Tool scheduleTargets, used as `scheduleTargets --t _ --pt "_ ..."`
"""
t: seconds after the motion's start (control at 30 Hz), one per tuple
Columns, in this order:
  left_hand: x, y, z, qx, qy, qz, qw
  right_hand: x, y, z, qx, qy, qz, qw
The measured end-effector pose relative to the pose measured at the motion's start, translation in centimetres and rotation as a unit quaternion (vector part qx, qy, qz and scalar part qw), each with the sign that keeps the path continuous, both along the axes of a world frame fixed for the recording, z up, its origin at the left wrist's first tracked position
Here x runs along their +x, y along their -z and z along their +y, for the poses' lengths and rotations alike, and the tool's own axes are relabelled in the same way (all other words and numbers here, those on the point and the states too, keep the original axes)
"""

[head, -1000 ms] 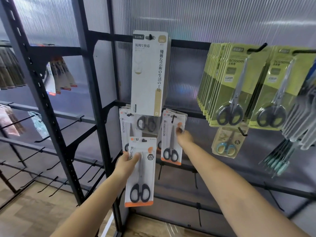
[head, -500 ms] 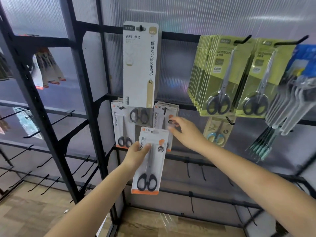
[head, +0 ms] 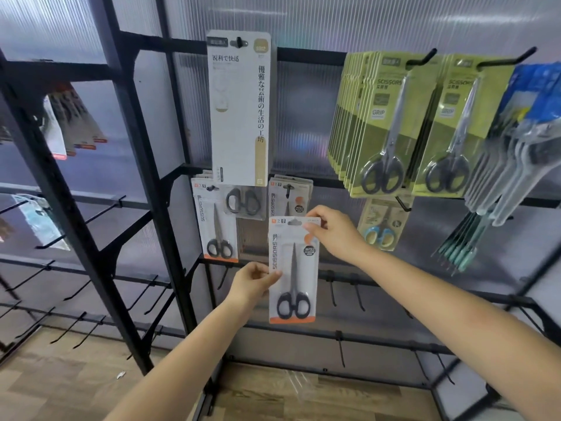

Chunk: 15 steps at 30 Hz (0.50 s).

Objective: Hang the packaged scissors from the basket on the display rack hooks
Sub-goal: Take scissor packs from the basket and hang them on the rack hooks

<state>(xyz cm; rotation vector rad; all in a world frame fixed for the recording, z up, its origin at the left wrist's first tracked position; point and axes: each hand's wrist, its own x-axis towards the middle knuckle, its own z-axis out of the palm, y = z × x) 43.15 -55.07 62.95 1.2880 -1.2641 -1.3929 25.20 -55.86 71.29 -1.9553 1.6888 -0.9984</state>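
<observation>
Since half a second ago: right hand [head: 335, 233] gone from the hanging packs to the top right corner of the scissors pack [head: 293, 270], and now pinching it there between thumb and fingers. Pack lifted a bit higher and turned more upright. Left hand [head: 253, 282] still pinching the pack's left edge, near the middle, thumb on the front.

Held in the air in front of the display rack [head: 145, 189], just below a hook [head: 287, 189] on the rack's middle bar. Not on any hook yet. Black handles at the bottom of the pack, orange strip along its lower edge.

On that hook, a small bunch of the same packs [head: 291, 192], partly hidden behind the held one. To the left on the same bar, another such pack [head: 215, 226] hanging. Above, on the top bar, a tall white pack [head: 239, 110]. Toward the right end of the top bar, two rows of green scissors packs [head: 391, 123] on long hooks. Below them, one small pack with blue handles [head: 382, 226]. Bare black hooks along the lower bars. Wooden floor [head: 60, 384] under the rack.
</observation>
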Motion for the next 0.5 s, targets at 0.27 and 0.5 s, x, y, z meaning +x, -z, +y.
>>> scheduleTargets --t 0.27,0.5 --pt "-0.8 -0.6 -2.4 -0.017 -0.050 0.014 0.999 0.7 -0.8 -3.0 -0.035 0.049 -0.023 0.998" --pt "-1.4 -1.3 -4.3 -0.031 -0.087 0.015 0.996 1.2 -1.0 -5.3 -0.026 0.083 -0.027 0.996"
